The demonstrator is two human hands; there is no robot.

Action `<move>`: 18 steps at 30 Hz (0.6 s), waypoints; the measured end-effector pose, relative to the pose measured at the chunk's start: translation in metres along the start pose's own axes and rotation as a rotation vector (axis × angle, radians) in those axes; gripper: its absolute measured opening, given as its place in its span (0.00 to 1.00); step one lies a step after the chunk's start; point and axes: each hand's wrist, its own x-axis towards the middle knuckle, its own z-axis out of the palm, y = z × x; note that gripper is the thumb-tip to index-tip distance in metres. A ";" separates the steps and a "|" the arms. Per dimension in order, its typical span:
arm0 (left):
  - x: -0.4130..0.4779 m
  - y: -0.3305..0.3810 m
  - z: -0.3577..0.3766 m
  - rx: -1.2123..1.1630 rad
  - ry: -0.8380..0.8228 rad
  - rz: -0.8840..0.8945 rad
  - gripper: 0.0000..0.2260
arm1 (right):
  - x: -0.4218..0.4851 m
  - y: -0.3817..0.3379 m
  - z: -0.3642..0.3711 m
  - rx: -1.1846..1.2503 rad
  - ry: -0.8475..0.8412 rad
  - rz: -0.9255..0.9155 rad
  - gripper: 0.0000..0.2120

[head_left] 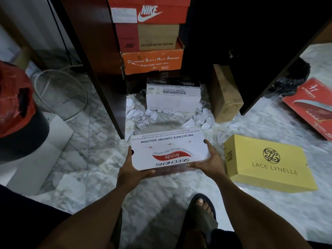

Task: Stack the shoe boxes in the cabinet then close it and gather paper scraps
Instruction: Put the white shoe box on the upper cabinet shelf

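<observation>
Above the marble floor [100, 150], before the dark cabinet [100, 60], a white rectangular cardboard shoe box [169, 151] is grasped by left hand [132, 172] and right hand [206, 162], thumbs on its ends, fingers under its near edge. Crumpled paper scraps [142, 117] lie beyond.

Nike box [149, 13]: top cut off by the upper edge.
red box [310, 108]: runs past my right edge.
cabinet interior [251, 33]: too dark for me to read.
white Skechers box [168, 151]: fine print too small for me; underside hidden.
left hand [133, 168] and right hand [208, 161]: fingers hidden beneath that box.
</observation>
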 end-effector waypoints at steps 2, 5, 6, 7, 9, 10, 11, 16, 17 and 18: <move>0.001 0.009 0.000 0.001 0.002 0.030 0.61 | -0.004 -0.007 -0.008 0.003 0.016 -0.009 0.62; -0.002 0.035 -0.001 -0.005 0.008 0.112 0.58 | -0.007 -0.026 -0.032 -0.022 0.031 -0.056 0.61; -0.003 0.046 -0.002 -0.002 0.014 0.143 0.56 | -0.008 -0.036 -0.042 -0.022 0.044 -0.063 0.60; -0.004 0.061 -0.004 -0.010 0.020 0.172 0.55 | -0.008 -0.047 -0.054 -0.004 0.059 -0.068 0.59; -0.004 0.094 -0.010 -0.057 0.032 0.233 0.55 | -0.011 -0.075 -0.081 0.063 0.078 -0.088 0.58; -0.005 0.113 -0.013 -0.077 0.035 0.264 0.56 | -0.014 -0.091 -0.095 0.089 0.099 -0.111 0.57; -0.005 0.133 -0.018 -0.094 0.036 0.290 0.56 | -0.018 -0.109 -0.109 0.107 0.124 -0.142 0.55; -0.016 0.245 -0.060 -0.108 0.032 0.449 0.58 | -0.051 -0.198 -0.177 0.177 0.214 -0.270 0.63; -0.021 0.268 -0.071 -0.090 0.042 0.494 0.58 | -0.060 -0.215 -0.190 0.182 0.244 -0.296 0.66; -0.027 0.290 -0.081 -0.084 0.049 0.548 0.57 | -0.068 -0.232 -0.202 0.195 0.262 -0.323 0.66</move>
